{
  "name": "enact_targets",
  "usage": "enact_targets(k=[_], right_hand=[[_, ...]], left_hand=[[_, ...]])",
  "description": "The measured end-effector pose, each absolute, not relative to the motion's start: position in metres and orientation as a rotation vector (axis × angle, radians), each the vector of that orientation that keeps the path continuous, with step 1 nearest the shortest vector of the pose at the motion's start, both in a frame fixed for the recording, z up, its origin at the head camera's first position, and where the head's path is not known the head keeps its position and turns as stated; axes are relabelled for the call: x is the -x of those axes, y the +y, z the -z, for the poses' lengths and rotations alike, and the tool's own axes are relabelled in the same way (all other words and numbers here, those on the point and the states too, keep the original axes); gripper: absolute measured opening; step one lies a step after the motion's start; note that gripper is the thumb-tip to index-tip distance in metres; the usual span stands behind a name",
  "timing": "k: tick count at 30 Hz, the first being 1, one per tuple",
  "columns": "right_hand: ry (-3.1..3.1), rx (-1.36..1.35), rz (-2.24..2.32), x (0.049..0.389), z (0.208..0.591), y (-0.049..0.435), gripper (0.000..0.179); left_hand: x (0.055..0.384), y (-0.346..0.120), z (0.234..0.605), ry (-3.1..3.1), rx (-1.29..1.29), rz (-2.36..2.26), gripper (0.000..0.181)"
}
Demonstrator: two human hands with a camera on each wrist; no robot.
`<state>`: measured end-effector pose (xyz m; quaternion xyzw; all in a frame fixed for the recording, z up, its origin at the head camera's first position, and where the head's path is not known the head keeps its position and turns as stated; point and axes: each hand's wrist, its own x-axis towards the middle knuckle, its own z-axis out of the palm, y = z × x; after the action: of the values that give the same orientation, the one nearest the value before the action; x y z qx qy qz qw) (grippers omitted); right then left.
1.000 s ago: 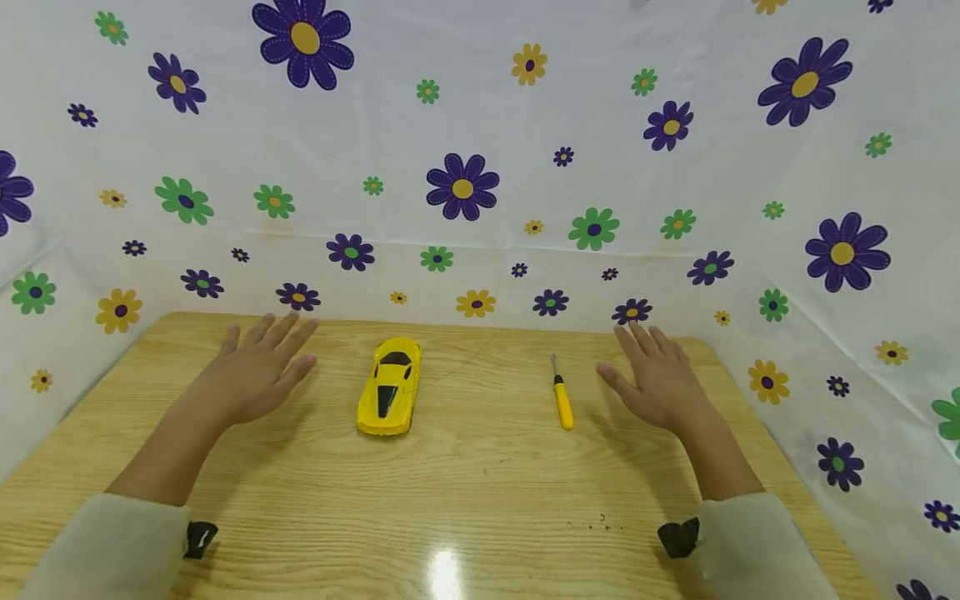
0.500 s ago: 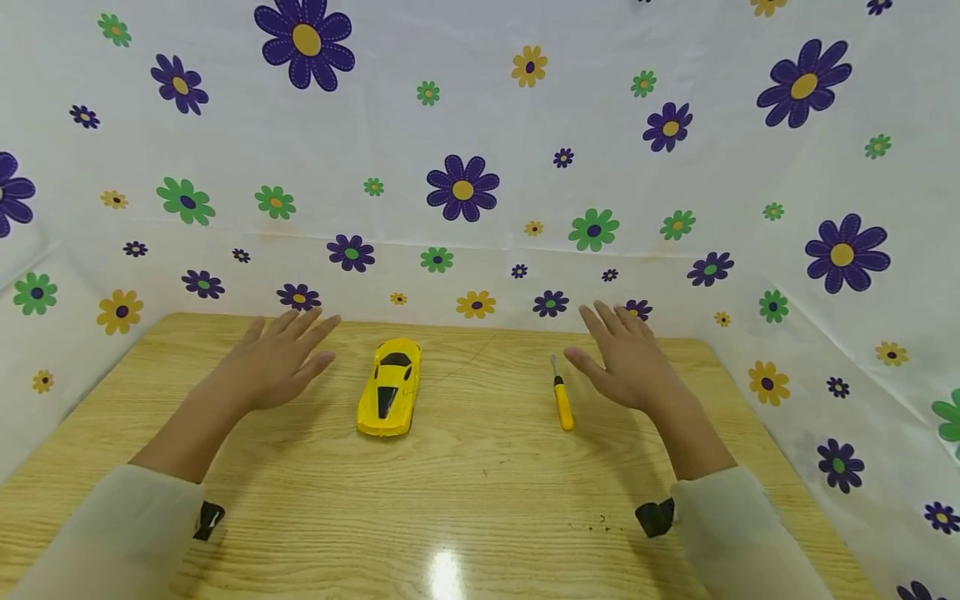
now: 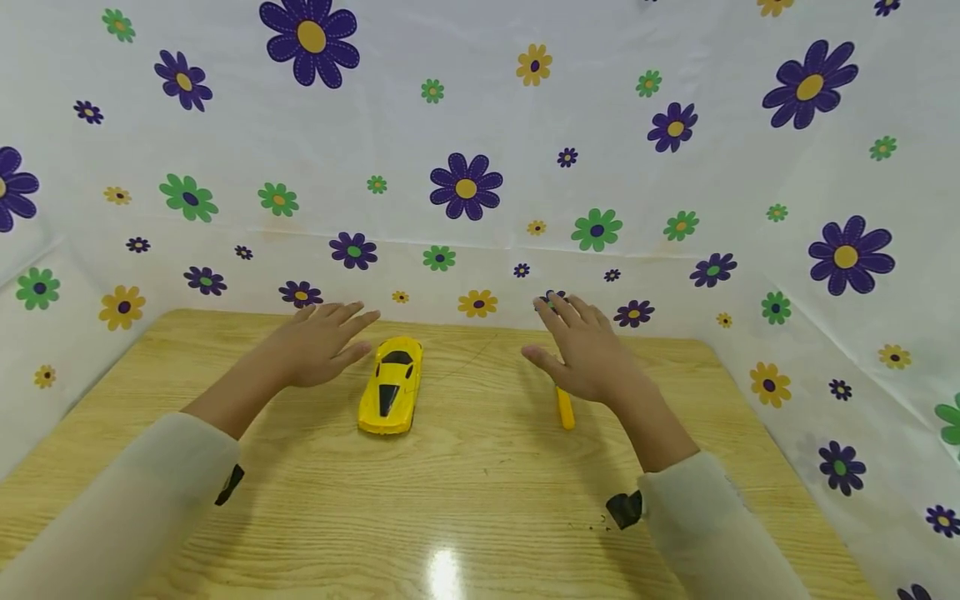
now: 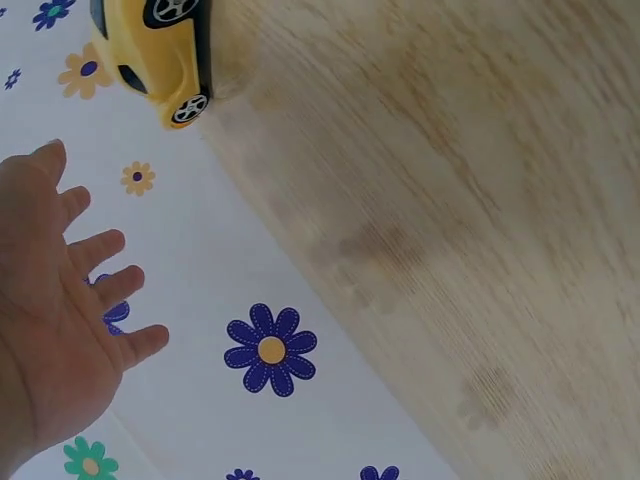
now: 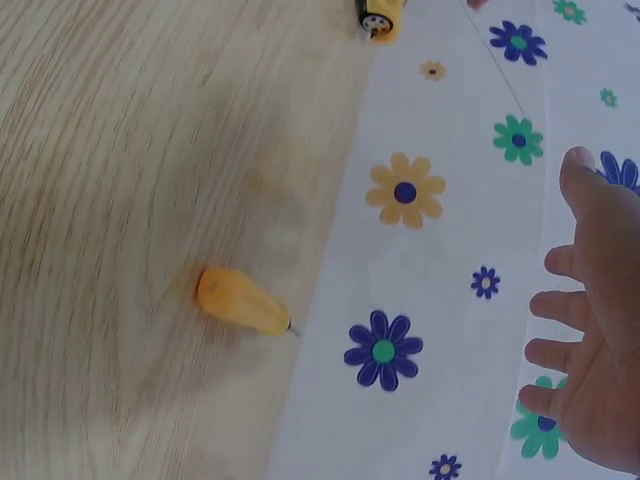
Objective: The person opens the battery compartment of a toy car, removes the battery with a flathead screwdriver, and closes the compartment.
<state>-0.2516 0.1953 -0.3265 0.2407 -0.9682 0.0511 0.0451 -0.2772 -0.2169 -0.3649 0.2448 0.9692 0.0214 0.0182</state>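
Note:
A yellow toy car [image 3: 390, 386] with black windows stands on the wooden table, left of the middle. My left hand [image 3: 318, 343] hovers just to the left of the car, fingers extended and holding nothing. In the left wrist view the car [image 4: 160, 60] is apart from the spread fingers [image 4: 95, 250]. A screwdriver [image 3: 566, 410] with a yellow handle lies to the right. Above it is my right hand [image 3: 581, 350], fingers straight, covering its shaft in the head view. The right wrist view shows the screwdriver [image 5: 240, 302] on the table, untouched by the right hand [image 5: 605, 320].
The light wooden table [image 3: 450, 467] reaches back to a white cloth [image 3: 375, 108] printed with purple, green and yellow flowers, which also hangs at both sides. Small dark specks [image 3: 600, 527] lie near the front right. Black straps [image 3: 625, 508] show at the sleeve cuffs.
Both hands have moved inward: the left one rightward toward the car, the right one leftward over the screwdriver. The car and screwdriver have stayed in place.

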Motion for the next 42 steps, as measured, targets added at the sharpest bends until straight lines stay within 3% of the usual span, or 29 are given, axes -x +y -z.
enact_targets(k=[11, 42], right_hand=[[-2.906, -0.872, -0.106, 0.245, 0.33, 0.156, 0.081], [-2.86, -1.136, 0.33, 0.218, 0.371, 0.065, 0.075]], left_hand=[[0.298, -0.204, 0.374, 2.92, -0.878, -0.322, 0.061], [0.306, -0.19, 0.408, 2.927, -0.966, -0.232, 0.059]])
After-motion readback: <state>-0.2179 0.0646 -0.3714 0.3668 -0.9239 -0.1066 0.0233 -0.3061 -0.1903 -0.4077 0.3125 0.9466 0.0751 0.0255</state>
